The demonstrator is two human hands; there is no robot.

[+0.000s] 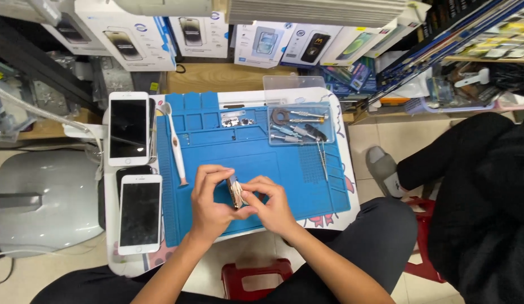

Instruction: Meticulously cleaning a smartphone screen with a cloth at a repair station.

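Your left hand (pixel 212 200) and right hand (pixel 271 205) fingers grip an edge-on phone (pixel 235 191) over the blue mat (pixel 284 169); its face is hidden.

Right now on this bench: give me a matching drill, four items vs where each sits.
Items:
1. brush
2. tool tray
3. held phone
4. two white phones

Places:
A. top right of the mat
B. between left hand and right hand
C. left of the mat, off it
D. along the mat's left edge

Pairs: 1-D, 2-A, 3-B, 4-C
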